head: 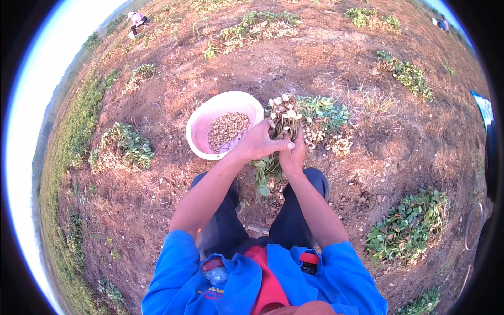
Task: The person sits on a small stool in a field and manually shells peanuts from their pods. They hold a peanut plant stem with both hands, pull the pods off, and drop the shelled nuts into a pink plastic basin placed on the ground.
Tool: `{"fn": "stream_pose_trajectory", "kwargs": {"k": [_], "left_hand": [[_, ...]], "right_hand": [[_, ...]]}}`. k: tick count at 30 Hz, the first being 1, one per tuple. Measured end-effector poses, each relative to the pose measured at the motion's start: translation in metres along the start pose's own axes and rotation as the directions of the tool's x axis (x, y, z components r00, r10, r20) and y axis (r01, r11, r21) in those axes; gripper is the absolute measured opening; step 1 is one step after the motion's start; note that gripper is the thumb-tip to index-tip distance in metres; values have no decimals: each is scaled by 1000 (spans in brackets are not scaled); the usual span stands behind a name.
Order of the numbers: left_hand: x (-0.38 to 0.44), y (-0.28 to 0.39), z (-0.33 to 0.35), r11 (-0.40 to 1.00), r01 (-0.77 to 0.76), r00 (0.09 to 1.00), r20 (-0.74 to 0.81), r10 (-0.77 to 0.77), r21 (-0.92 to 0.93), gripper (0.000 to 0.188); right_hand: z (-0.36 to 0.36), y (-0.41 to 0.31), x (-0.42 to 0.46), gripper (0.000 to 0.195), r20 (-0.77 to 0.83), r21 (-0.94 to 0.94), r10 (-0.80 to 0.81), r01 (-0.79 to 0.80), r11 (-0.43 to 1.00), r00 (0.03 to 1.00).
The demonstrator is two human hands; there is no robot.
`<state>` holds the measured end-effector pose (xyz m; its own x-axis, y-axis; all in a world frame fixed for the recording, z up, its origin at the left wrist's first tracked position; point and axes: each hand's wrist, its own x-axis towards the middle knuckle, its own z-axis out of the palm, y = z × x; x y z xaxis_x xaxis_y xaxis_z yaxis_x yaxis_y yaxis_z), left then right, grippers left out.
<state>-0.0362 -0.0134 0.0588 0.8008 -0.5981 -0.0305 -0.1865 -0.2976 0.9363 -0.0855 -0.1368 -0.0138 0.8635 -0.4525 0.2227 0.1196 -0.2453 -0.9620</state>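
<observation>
A bunch of uprooted peanut plants point(284, 124) is held between my hands, its pale pods upward and its leaves hanging toward my knees. My left hand point(258, 141) is against the left side of the stems, thumb stretched across to the right; some of its fingers are hidden behind the bunch. Around the stems from below and right, my right hand point(293, 155) is closed. Just left of the bunch stands a pale pink basin point(199, 134) with many loose peanut pods point(228, 130) lying in it.
Beside my right hand lies a heap of peanut plants point(325, 112) with pods. More plant piles lie left point(128, 145) and right point(409, 224) on the reddish soil. A person point(137, 21) crouches far off at upper left; another point(443, 24) is at upper right.
</observation>
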Motion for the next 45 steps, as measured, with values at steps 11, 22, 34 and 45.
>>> {"fn": "stream_pose_trajectory", "kwargs": {"k": [11,22,34,45], "left_hand": [[16,-50,-66,866,58,965,-193,-175,-496,78],[20,-26,-61,818,81,962,-170,-215,-570,52],[47,-30,-44,879,171,974,-56,-218,-446,50],[56,-40,-41,904,155,978,-65,-197,-399,47]], "right_hand": [[47,-11,4,64,488,-152,-299,417,896,820],[18,28,50,33,375,582,497,-616,530,782],[29,3,82,44,489,629,520,-696,345,700],[24,7,82,37,503,612,480,-688,390,719]]}}
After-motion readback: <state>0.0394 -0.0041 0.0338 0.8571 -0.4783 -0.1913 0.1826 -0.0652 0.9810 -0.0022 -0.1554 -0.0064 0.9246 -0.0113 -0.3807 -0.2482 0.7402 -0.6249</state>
